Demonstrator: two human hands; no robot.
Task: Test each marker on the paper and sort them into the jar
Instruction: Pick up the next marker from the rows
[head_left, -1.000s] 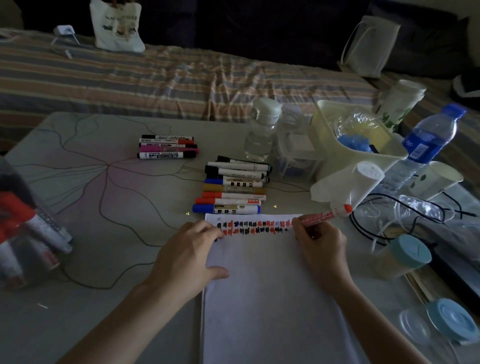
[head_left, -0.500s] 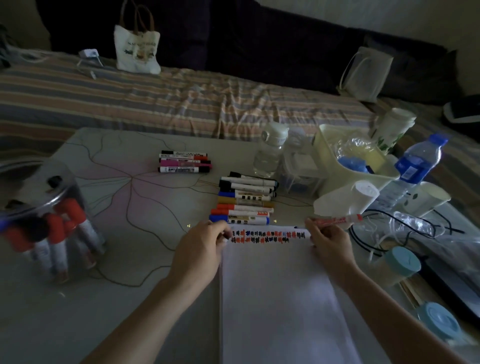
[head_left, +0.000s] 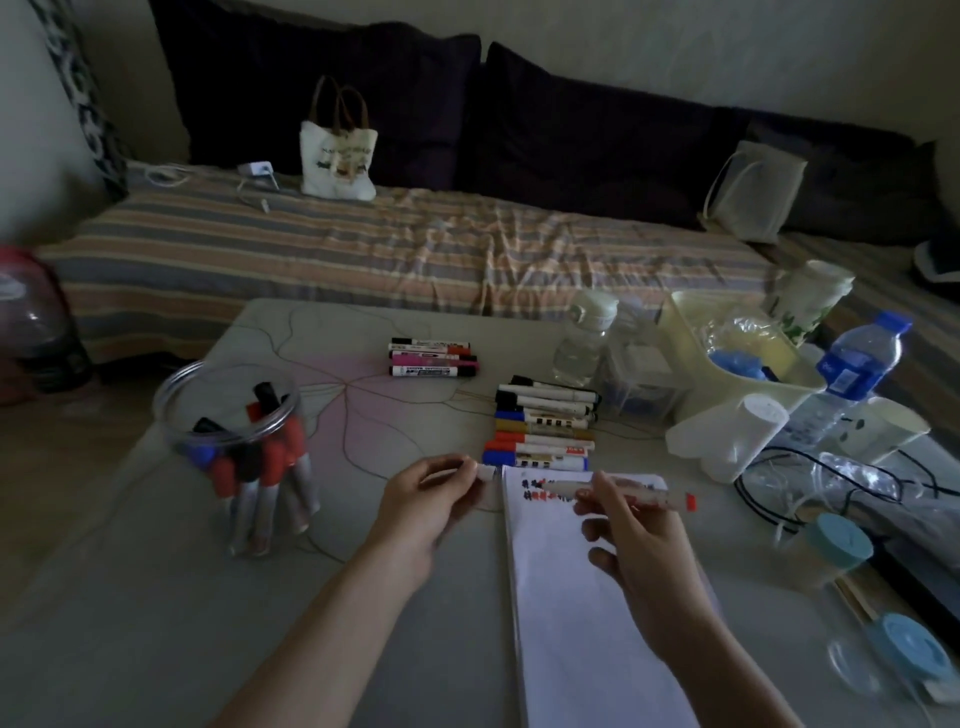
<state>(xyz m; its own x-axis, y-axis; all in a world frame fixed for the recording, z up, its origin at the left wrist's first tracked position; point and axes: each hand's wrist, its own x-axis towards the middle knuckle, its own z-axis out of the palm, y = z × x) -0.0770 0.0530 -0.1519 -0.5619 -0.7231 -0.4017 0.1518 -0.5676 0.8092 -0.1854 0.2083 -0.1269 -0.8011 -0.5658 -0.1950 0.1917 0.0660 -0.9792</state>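
Right hand (head_left: 641, 525) pinches red marker (head_left: 621, 493) over paper (head_left: 582, 613), tip toward nine o'clock; left hand (head_left: 431, 499) fingers clamp cap (head_left: 487, 472), likely for recapping. Jar (head_left: 244, 447) waits at nine o'clock.

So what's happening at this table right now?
A person is testing markers. The right hand holds a red marker above the paper, whose top edge carries rows of red and black test marks. The left hand pinches a small white piece, apparently the cap, just left of the paper. A clear jar on the left already holds several markers, and two groups of markers lie on the table behind the paper.
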